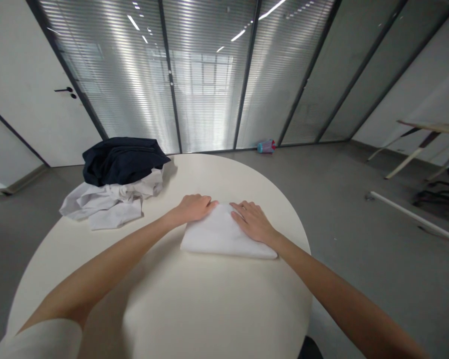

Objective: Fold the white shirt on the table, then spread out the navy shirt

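A folded white cloth (224,235) lies flat near the middle of the round cream table (194,309). My left hand (193,208) rests palm down on the cloth's upper left corner, fingers pointing right. My right hand (251,222) lies flat on its upper right part, fingers pointing left, with a small gap between the two fingertips. Farther left, a crumpled white garment (110,201) lies on the tabletop, and a dark navy garment (121,160) sits heaped behind it, near the table's far edge.
Behind the table stand glass partitions with blinds (209,75) and a white door (33,65). A small blue and pink object (266,146) lies on the grey floor. At right are a white pole (415,218) on the floor and a table with splayed legs (422,144).
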A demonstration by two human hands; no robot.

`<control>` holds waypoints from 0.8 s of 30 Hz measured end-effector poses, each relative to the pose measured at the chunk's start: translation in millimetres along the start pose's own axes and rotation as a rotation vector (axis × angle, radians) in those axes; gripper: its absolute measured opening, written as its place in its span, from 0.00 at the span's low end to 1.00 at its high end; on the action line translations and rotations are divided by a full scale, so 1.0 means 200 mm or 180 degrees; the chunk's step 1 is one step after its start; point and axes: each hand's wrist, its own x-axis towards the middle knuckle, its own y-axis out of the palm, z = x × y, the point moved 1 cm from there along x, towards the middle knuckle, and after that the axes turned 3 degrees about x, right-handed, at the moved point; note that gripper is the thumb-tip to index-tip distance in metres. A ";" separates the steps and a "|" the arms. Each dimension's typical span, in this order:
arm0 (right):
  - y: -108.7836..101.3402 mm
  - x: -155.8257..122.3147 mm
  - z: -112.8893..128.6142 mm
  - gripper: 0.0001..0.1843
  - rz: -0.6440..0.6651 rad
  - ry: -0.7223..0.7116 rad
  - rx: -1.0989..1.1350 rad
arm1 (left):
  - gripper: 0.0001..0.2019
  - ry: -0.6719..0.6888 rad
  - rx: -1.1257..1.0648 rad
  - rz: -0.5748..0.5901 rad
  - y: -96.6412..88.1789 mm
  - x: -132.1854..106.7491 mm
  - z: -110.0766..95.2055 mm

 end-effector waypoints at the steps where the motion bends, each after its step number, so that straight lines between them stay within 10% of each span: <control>1: 0.00 0.00 0.00 0.31 0.0047 0.0016 -0.0036 | 0.31 0.0014 0.0056 0.0010 0.03 -0.01 0.00; 9: -0.01 0.02 -0.03 0.32 0.0148 -0.0018 0.0032 | 0.25 0.0639 -0.0028 -0.0684 0.12 -0.03 0.05; 20: -0.25 0.10 -0.27 0.21 0.0914 -0.0150 0.1678 | 0.24 0.0800 -0.1466 0.0734 -0.08 -0.05 0.17; 24: -0.41 0.13 -0.19 0.11 -0.0639 -0.0134 0.1299 | 0.15 0.0541 -0.1113 -0.0828 -0.27 -0.09 0.14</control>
